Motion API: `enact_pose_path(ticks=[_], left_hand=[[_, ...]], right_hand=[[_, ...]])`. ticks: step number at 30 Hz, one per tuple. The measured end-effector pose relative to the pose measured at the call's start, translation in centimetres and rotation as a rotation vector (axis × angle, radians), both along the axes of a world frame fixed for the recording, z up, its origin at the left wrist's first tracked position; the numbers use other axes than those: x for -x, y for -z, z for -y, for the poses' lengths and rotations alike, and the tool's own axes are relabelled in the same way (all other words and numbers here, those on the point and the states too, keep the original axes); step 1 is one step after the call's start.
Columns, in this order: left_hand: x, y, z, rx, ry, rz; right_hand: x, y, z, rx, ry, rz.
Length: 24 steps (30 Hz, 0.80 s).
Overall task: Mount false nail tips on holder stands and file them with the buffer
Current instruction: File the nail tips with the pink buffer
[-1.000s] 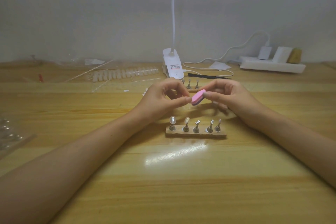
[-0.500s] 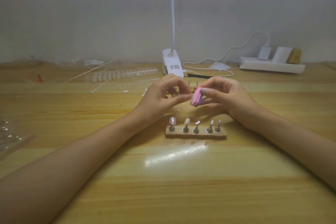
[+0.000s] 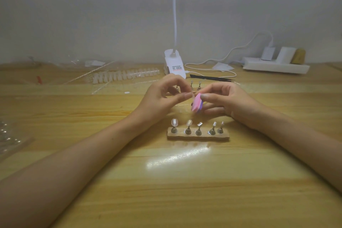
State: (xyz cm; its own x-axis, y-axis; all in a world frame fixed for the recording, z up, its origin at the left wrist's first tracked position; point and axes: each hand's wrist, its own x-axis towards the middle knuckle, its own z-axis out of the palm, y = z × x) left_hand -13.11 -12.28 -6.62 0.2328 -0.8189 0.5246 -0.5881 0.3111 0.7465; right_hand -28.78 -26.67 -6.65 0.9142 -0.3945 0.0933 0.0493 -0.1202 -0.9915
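My right hand (image 3: 229,101) pinches a small pink and purple buffer (image 3: 196,105), tilted on edge above the table. My left hand (image 3: 162,98) faces it, thumb and forefinger pinched on a clear false nail tip (image 3: 192,94) that meets the buffer's top end. Below both hands a wooden base (image 3: 198,136) carries several metal holder stands; the two on the left (image 3: 174,123) bear clear tips, the others look bare. More stands (image 3: 195,84) stand behind my hands.
A strip of white nail tips (image 3: 125,76) in clear packaging lies at the back left. A white clip lamp (image 3: 174,65), its cable, black tweezers (image 3: 211,78) and a power strip (image 3: 275,65) line the back. Clear plastic (image 3: 9,139) sits at the left edge.
The buffer has turned from nearly flat to steeply tilted on edge, and both hands have shifted slightly while staying pressed together at the nail tip.
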Motion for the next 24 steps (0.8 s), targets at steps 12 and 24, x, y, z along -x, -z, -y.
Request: enact_pose_path(ticks=[12, 24], left_hand=[[-0.06, 0.1, 0.14, -0.01, 0.014, 0.037], [-0.05, 0.03, 0.11, -0.018, 0.002, 0.003]], right_hand=[[-0.13, 0.08, -0.23, -0.027, 0.08, 0.051], [-0.18, 0.34, -0.11, -0.005, 0.014, 0.038]])
